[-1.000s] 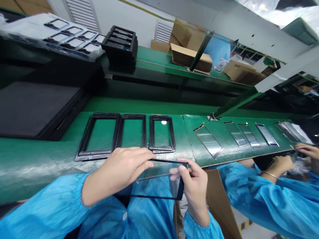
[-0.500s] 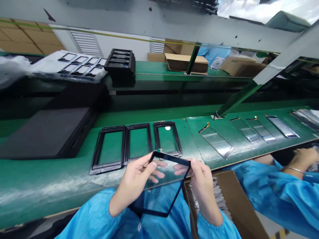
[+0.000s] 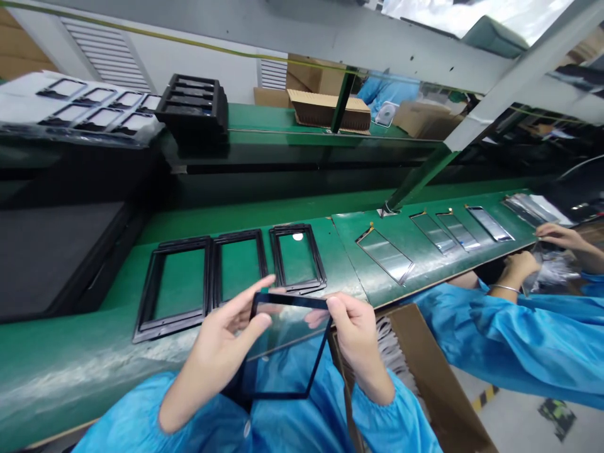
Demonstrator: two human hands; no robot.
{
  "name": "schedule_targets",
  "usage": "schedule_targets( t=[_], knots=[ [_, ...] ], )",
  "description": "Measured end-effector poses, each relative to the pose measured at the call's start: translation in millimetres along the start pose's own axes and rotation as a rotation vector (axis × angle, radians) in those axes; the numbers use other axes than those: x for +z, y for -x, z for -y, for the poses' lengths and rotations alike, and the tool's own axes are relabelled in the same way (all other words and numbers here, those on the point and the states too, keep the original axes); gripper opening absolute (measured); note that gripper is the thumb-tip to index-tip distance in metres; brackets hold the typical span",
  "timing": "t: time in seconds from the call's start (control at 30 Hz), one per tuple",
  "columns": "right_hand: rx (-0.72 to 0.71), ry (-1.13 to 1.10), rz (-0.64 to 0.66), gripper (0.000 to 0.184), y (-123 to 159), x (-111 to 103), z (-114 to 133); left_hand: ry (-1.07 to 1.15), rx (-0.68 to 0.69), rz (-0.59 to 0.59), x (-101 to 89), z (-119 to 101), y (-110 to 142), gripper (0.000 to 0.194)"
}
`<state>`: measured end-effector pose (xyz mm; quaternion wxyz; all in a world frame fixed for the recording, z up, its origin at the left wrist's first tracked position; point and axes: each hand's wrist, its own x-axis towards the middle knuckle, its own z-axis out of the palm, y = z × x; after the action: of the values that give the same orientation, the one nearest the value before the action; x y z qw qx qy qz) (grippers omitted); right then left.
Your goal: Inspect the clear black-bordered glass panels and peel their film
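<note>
A clear glass touch panel with a black border (image 3: 283,396) is tilted in front of my chest. My right hand (image 3: 353,333) pinches its upper right corner between thumb and fingers. At the upper left edge is my left hand (image 3: 221,352), its thumb over the front and some fingers showing behind the glass; the index finger is stretched up off it. A small green tab (image 3: 265,290) sits on the top border. Beyond the panel, stacked black frames lie on the green bench: a left stack (image 3: 146,302), a middle stack (image 3: 260,251) and a right stack (image 3: 317,251).
Clear panels with orange flex tails, such as a near one (image 3: 387,255), lie to the right. A black foam stack (image 3: 56,258) stands left. Below the bench edge is a cardboard box (image 3: 434,371). A co-worker's blue sleeve (image 3: 500,333) is at the right; a post (image 3: 419,176) rises behind.
The view has swung right, so the bench things sit further left. My left index finger has lifted and straightened away from the panel. Another hand now shows at the far right.
</note>
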<state>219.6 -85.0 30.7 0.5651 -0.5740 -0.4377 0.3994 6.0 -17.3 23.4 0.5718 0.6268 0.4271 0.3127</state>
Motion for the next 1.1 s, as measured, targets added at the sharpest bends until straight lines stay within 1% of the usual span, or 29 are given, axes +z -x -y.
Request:
schedule_targets(
  t=[0.03, 0.07, 0.1, 0.13, 0.17, 0.2, 0.23, 0.3, 0.33, 0.37, 0.43, 0.5, 0.6, 0.63, 0.67, 0.7, 0.77, 0.8, 0.87, 0.9, 0.97, 1.1],
  knots=[
    [-0.007, 0.053, 0.056, 0.042, -1, 3, 1, -0.127, 0.087, 0.024, -2.9, -4, -2, 0.062],
    [-0.011, 0.101, 0.121, 0.038, -3, 5, 1, -0.245, 0.163, 0.084, -5.7, -8, -4, 0.066],
    [-0.008, 0.125, 0.179, 0.032, -5, 8, 1, -0.333, 0.207, 0.172, -8.0, -12, -5, 0.066],
    [0.004, 0.117, 0.222, 0.028, -7, 9, 2, -0.374, 0.210, 0.266, -9.8, -16, -6, 0.061],
    [0.018, 0.078, 0.232, 0.026, -9, 7, 1, -0.360, 0.175, 0.339, -11.1, -19, -7, 0.053],
    [0.026, 0.024, 0.199, 0.029, -11, 3, 1, -0.297, 0.109, 0.367, -11.9, -22, -6, 0.047],
    [0.025, -0.019, 0.130, 0.033, -11, -5, -1, -0.204, 0.027, 0.342, -12.2, -23, -5, 0.043],
    [-0.008, -0.039, -0.065, 0.042, -10, -25, -9, 0.005, -0.112, 0.191, -11.7, -24, -1, 0.040],
    [-0.020, -0.006, -0.132, 0.041, -8, -36, -14, 0.093, -0.152, 0.113, -10.9, -23, 2, 0.041],
    [0.012, -0.012, -0.147, 0.044, -6, -46, -20, 0.159, -0.173, 0.045, -9.9, -22, 4, 0.042],
    [0.103, -0.087, -0.120, 0.052, 0, -57, -31, 0.229, -0.173, -0.054, -7.9, -19, 6, 0.044],
    [0.162, -0.178, -0.124, 0.050, 7, -57, -38, 0.252, -0.166, -0.108, -7.3, -13, 7, 0.046],
    [0.159, -0.214, -0.206, 0.036, 13, -45, -35, 0.222, -0.139, -0.098, -10.9, -2, 6, 0.046],
    [0.148, -0.200, -0.222, 0.033, 14, -40, -32, 0.172, -0.102, -0.091, -13.0, 1, 5, 0.044],
    [0.136, -0.179, -0.230, 0.030, 14, -37, -29, 0.083, -0.033, -0.093, -15.3, 2, 4, 0.040],
    [0.125, -0.154, -0.230, 0.029, 14, -34, -25, -0.047, 0.064, -0.107, -17.2, 2, 2, 0.038],
    [0.097, -0.107, -0.219, 0.028, 15, -31, -19, -0.376, 0.326, -0.133, -19.3, -1, -3, 0.037],
    [0.086, -0.090, -0.209, 0.027, 16, -30, -16, -0.532, 0.458, -0.121, -19.1, -5, -6, 0.038],
    [0.078, -0.075, -0.180, 0.027, 19, -26, -13, -0.735, 0.657, -0.032, -16.5, -12, -12, 0.033],
    [0.080, -0.074, -0.170, 0.027, 20, -24, -12, -0.775, 0.715, 0.023, -14.6, -14, -16, 0.029],
    [0.095, -0.077, -0.166, 0.027, 23, -21, -11, -0.784, 0.764, 0.104, -10.9, -17, -21, 0.028],
    [0.116, -0.057, -0.181, 0.030, 25, -16, -11, -0.745, 0.769, 0.144, -8.8, -12, -23, 0.032]
  ],
)
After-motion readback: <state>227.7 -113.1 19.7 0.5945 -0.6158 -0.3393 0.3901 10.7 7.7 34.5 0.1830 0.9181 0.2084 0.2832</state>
